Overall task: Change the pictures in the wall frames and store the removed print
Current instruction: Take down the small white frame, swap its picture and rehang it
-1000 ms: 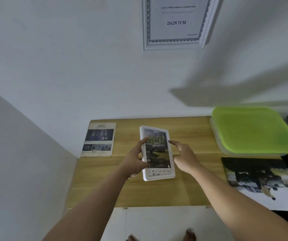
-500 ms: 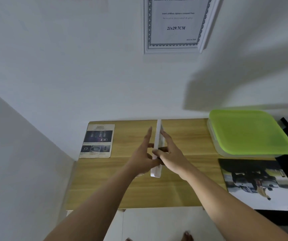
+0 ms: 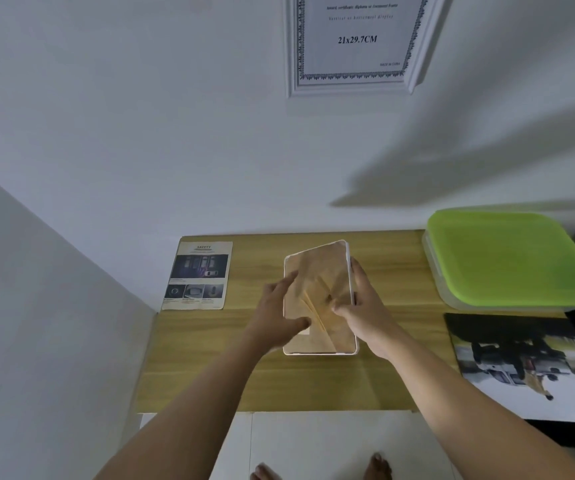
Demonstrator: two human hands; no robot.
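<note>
white wall above a wooden surface (image 3: 210, 358), seen through the head camera i am watching. both hands hold a small white frame (image 3: 317, 268) over the middle of the surface, its brown backing turned up toward me. the left hand (image 3: 275, 317) grips the left edge, fingers (image 3: 288, 284) and thumb spread on the backing. the right hand (image 3: 365, 306) wraps the right edge, thumb on the backing. i cannot tell whether the frame touches the wood. a safety print (image 3: 197, 275) lies to the left, a large photo print (image 3: 528, 368) to the right, just in front of a green-lidded box (image 3: 511, 258). a wall frame (image 3: 292, 46) hangs above.
</note>
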